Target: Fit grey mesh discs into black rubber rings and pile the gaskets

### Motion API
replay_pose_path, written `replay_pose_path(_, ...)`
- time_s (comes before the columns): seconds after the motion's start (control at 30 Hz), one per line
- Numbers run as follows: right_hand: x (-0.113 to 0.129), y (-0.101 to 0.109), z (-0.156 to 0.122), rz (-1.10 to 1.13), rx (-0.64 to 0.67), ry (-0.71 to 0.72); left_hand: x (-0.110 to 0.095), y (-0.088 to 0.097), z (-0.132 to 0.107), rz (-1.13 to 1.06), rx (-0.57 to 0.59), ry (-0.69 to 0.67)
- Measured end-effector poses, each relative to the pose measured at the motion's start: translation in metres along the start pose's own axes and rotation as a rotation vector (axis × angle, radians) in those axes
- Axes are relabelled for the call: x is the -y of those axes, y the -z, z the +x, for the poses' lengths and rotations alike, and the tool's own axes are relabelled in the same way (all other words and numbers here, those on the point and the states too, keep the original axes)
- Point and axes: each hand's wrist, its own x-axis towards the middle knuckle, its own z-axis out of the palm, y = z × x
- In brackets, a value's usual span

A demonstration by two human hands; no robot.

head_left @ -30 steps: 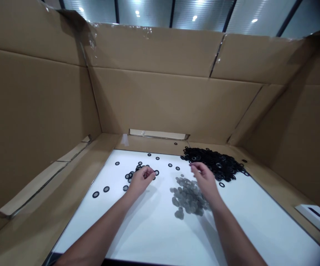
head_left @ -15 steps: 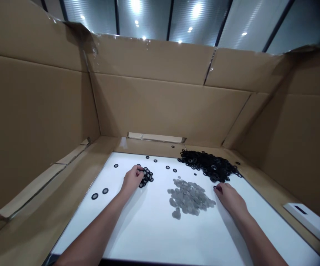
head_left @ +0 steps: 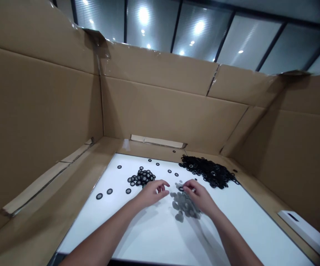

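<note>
My left hand [head_left: 151,194] hovers on the white board [head_left: 137,236] with its fingers apart, holding nothing I can see, just below a small cluster of black rings with grey centres [head_left: 141,177]. My right hand [head_left: 200,197] curves over a loose heap of grey discs [head_left: 184,205], its fingertips beside a single black ring [head_left: 181,188]. Whether that hand holds anything is hidden by the fingers. A large pile of black rings [head_left: 206,170] lies beyond it at the board's far edge.
Tall cardboard walls [head_left: 162,99] enclose the board at the back and sides, with a cardboard ledge around it. Several separate rings are scattered on the far left of the board. A white box [head_left: 295,218] sits on the right ledge.
My right hand has moved left from the black pile to above the grey discs. My left hand has moved right off the small cluster, which now shows in full.
</note>
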Motion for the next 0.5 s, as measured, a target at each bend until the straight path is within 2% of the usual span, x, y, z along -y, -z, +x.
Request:
replay_pose_path(0.1,0.039,-0.024,0.005,0.057,0.055,0.077,-0.006,-0.006,-0.003,-0.023,0.050,-0.011)
replay_pose_path(0.17,0.049,-0.032,0.006,0.043,0.070,0.091,-0.006,-0.007,-0.002,-0.026,0.034,0.000)
replay_pose_path(0.23,0.047,-0.032,0.006,-0.006,0.074,0.090,-0.004,-0.005,0.000,-0.028,0.001,0.016)
replay_pose_path(0.37,0.022,-0.020,0.002,-0.176,0.117,0.082,-0.001,-0.001,0.003,-0.036,-0.067,0.042)
replay_pose_path(0.5,0.006,-0.015,-0.004,-0.290,0.153,0.089,0.000,-0.003,0.002,-0.050,-0.078,0.040)
